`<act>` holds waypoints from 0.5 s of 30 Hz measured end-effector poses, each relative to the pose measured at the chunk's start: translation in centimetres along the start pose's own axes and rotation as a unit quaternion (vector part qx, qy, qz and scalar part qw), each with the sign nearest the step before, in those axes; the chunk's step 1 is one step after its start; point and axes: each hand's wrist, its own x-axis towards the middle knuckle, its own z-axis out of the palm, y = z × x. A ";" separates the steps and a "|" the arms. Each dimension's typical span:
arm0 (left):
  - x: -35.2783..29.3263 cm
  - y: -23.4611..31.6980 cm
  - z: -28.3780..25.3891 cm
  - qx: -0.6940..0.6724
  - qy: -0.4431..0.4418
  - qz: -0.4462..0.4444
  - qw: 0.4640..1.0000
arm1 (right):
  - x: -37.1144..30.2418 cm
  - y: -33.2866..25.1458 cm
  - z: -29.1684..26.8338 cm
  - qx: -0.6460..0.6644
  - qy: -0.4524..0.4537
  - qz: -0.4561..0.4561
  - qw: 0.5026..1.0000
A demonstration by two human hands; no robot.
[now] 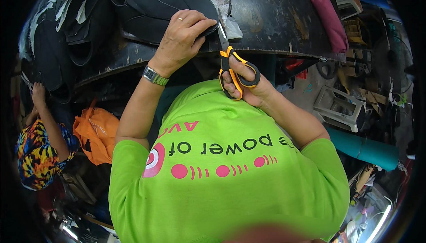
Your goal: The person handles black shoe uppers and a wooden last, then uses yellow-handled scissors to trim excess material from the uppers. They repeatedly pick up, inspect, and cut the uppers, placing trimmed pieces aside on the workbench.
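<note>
My left hand, with a ring and a wristwatch, pinches the rounded right end of a black fabric piece with curved seam lines. The piece lies on a dark worktable and reaches over its near edge. In my right hand is a pair of scissors with orange and black handles, fingers and thumb through the loops. The blades point away from me, their tips beside the edge of the piece, close to my left fingertips. Whether they touch the fabric I cannot tell. White scrap material lies just right of the blades.
More black pieces with white ragged edges are heaped at the left. A maroon pouch rests at the table's right end. Beyond it stand plastic stools and a teal roll. Left, a co-worker's hand holds scissors near an orange bag.
</note>
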 end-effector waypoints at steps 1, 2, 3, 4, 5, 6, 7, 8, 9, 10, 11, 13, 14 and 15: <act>0.0 0.0 0.0 0.002 0.005 0.003 1.000 | 0.0 0.0 -0.2 -0.002 -0.006 0.000 1.000; 0.0 -0.1 0.1 0.005 0.007 0.008 1.000 | 0.0 -0.1 -0.4 -0.004 -0.012 -0.001 1.000; 0.0 -0.1 0.1 0.006 0.009 0.009 1.000 | 0.0 -0.2 -0.7 -0.006 -0.021 -0.005 1.000; 0.0 -0.1 0.2 0.008 0.011 0.010 1.000 | 0.0 -0.3 -1.0 -0.015 -0.018 0.010 1.000; 0.0 0.0 0.2 0.009 0.006 0.010 1.000 | 0.0 -0.5 -1.3 -0.025 -0.018 0.023 0.999; 0.0 0.0 0.1 0.010 0.002 0.009 1.000 | 0.1 -0.7 -1.7 -0.034 -0.017 0.038 0.999; 0.0 0.0 0.1 0.009 -0.002 0.005 1.000 | 0.1 -1.0 -2.1 -0.047 -0.021 0.045 0.998; 0.0 0.0 0.1 0.010 -0.005 0.005 1.000 | 0.1 -1.4 -2.5 -0.061 -0.024 0.054 0.996; 0.0 0.1 0.0 0.010 -0.007 0.002 1.000 | 0.1 -1.7 -2.8 -0.075 -0.019 0.064 0.995; 0.0 0.1 0.0 0.009 -0.008 0.000 1.000 | 0.1 -2.0 -3.0 -0.082 -0.026 0.064 0.994; 0.0 0.2 -0.1 0.006 -0.012 -0.005 1.000 | 0.0 -2.3 -3.2 -0.090 -0.024 0.066 0.993; -0.1 0.4 -0.3 0.001 -0.017 -0.016 1.000 | -0.1 -2.8 -3.3 -0.108 -0.010 0.072 0.992; -0.2 0.4 -0.4 -0.004 -0.017 -0.020 1.000 | -0.4 -3.1 -3.4 -0.097 -0.025 0.082 0.992; -0.2 0.5 -0.4 -0.010 -0.016 -0.025 1.000 | -0.3 -3.1 -3.3 -0.090 -0.022 0.080 0.992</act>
